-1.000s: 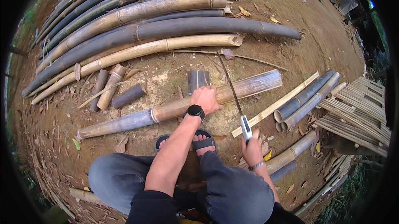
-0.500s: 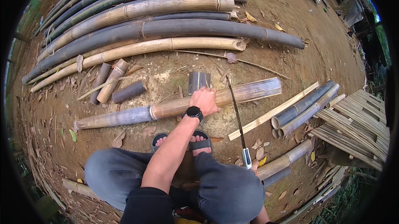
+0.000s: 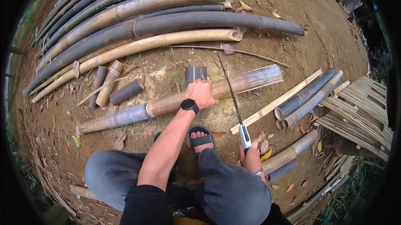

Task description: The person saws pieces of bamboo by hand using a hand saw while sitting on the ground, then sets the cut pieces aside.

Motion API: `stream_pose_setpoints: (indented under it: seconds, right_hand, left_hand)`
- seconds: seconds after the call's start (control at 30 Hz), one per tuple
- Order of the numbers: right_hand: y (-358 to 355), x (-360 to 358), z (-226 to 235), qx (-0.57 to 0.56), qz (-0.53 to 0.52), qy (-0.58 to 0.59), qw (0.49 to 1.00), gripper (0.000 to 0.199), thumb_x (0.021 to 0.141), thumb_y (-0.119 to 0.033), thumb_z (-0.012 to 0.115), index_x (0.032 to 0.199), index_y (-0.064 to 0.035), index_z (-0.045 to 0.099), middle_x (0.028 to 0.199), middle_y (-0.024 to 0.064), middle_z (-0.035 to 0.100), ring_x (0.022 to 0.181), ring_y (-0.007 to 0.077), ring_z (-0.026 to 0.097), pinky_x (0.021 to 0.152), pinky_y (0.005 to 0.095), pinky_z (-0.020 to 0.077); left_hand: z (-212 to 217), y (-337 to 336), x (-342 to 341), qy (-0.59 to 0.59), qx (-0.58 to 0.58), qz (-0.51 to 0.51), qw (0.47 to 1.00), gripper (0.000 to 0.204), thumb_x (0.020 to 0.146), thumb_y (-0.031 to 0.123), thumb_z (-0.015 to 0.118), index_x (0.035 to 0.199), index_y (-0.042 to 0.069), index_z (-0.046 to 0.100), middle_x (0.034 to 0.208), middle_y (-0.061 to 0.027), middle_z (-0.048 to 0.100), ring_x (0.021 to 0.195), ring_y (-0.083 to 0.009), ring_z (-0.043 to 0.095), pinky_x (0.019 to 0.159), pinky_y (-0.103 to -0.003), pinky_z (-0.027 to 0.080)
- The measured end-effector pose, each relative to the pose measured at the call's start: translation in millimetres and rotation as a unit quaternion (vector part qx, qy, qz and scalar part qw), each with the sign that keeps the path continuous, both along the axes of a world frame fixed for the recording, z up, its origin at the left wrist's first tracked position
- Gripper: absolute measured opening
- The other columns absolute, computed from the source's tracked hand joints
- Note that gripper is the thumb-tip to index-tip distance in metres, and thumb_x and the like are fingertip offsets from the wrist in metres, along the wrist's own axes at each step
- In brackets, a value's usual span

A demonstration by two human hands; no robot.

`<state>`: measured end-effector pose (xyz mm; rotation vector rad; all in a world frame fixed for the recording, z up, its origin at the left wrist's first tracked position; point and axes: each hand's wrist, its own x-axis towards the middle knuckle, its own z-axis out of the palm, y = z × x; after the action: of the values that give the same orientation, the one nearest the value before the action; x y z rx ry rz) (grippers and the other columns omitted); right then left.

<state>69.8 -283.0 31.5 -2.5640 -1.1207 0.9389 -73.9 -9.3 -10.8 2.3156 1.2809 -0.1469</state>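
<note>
- On the left of the dirt ground (image 3: 60, 118), three short bamboo tubes (image 3: 126, 92) lie close together.
- Next comes the long bamboo pole (image 3: 167, 104). It runs sideways, with its right end farther away than its left end.
- Past the middle of the pole sits a stubby dark bamboo piece (image 3: 195, 73). I can't tell if it goes under the pole.
- The left hand (image 3: 201, 93) is on top of the pole, and its grip is bent over it, holding it. The pole is right under this grip and sticks out on both sides. This hand is the nearer one.
- Just right of that hand, the thin saw blade (image 3: 229, 85) points away and crosses over the pole. I can't tell if the two touch.
- The right hand (image 3: 250, 158) has its grip closed around the saw handle (image 3: 244, 136). From this grip, the pole is ahead, mostly to the left.
- Farther right lies a split bamboo strip (image 3: 277, 101).
</note>
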Motion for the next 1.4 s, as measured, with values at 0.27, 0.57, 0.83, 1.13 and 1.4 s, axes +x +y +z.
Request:
stream_pose_setpoints:
  seconds: [0.27,0.57,0.83,1.13,1.4]
  right_hand:
    - [35,8,-3,0.058,0.082,-0.037,0.994,0.038,0.098,-0.022,0.062,0.108,0.0061,0.038,0.067,0.0322,0.061,0.066,0.0517,0.063,0.054,0.0558,0.05]
    - [47,13,-5,0.043,0.069,-0.014,0.997,0.041,0.096,-0.02,0.063,0.11,0.0084,0.037,0.069,0.0333,0.062,0.067,0.0531,0.064,0.058,0.0569,0.0523]
    - [44,9,12,0.039,0.086,0.003,0.996,0.036,0.096,-0.015,0.062,0.108,0.0066,0.036,0.073,0.0342,0.062,0.073,0.0541,0.063,0.06,0.0571,0.0506]
    - [60,9,12,0.062,0.094,-0.001,0.994,0.04,0.097,-0.019,0.06,0.111,0.0104,0.036,0.072,0.0359,0.062,0.073,0.0539,0.064,0.06,0.0561,0.0516]
    - [51,11,-3,0.075,0.112,-0.02,0.991,0.043,0.096,-0.021,0.061,0.113,0.0077,0.035,0.072,0.0355,0.063,0.072,0.0546,0.063,0.063,0.0601,0.0516]
  left_hand:
    - [8,-1,1,-0.007,-0.015,0.001,1.0,0.064,0.066,0.051,0.082,0.103,0.001,0.069,0.099,-0.0181,0.074,0.1,-0.0308,0.069,0.083,-0.041,0.059]
    - [1,2,9,-0.018,-0.003,0.007,1.0,0.064,0.066,0.05,0.083,0.104,0.001,0.069,0.103,-0.0185,0.073,0.101,-0.0315,0.069,0.085,-0.04,0.058]
    - [-6,-7,4,-0.028,0.023,0.015,0.999,0.061,0.064,0.048,0.083,0.1,0.002,0.068,0.098,-0.0167,0.074,0.097,-0.0325,0.07,0.083,-0.042,0.059]
    - [-8,-12,2,-0.033,0.008,0.025,0.999,0.06,0.065,0.049,0.083,0.1,0.001,0.068,0.097,-0.0186,0.074,0.099,-0.03,0.07,0.082,-0.041,0.059]
    - [-12,-22,-4,-0.05,0.035,0.018,0.998,0.063,0.062,0.051,0.084,0.099,0.003,0.068,0.094,-0.0179,0.074,0.095,-0.0318,0.07,0.083,-0.042,0.058]
